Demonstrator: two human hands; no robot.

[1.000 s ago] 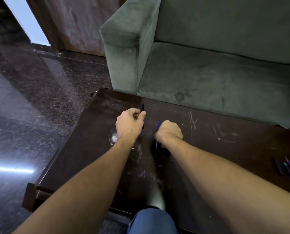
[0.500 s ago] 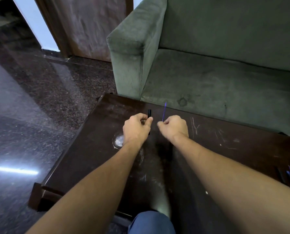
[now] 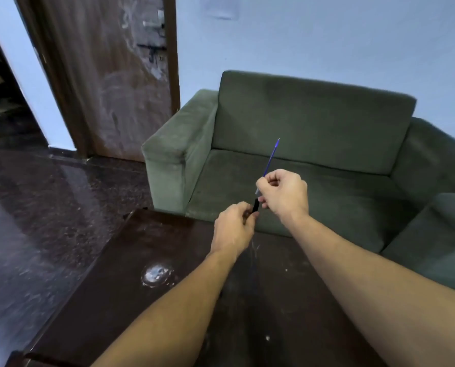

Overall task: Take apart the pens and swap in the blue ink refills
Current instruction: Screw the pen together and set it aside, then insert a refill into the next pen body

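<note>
L hand [image 3: 233,229] grips black barrel [image 3: 255,206], R hand [image 3: 283,193] pinches blue refill [image 3: 271,157] at barrel mouth, above desk [image 3: 131,260] far edge. Prob inserting refill; next: align straight, push in.

Brightness: dim, cool, even room light.
Glare: round white glint on the left half of the bench [image 3: 115,300]; dull sheen on the floor [image 3: 49,207] left of the bench.
Shadows: soft, darkest on the bench between the forearms.
Blur: left hand [image 3: 233,230] and right hand [image 3: 284,194] above the bench's far edge slightly smeared.
Distortion: door [image 3: 109,75] beyond the bench leans.
</note>
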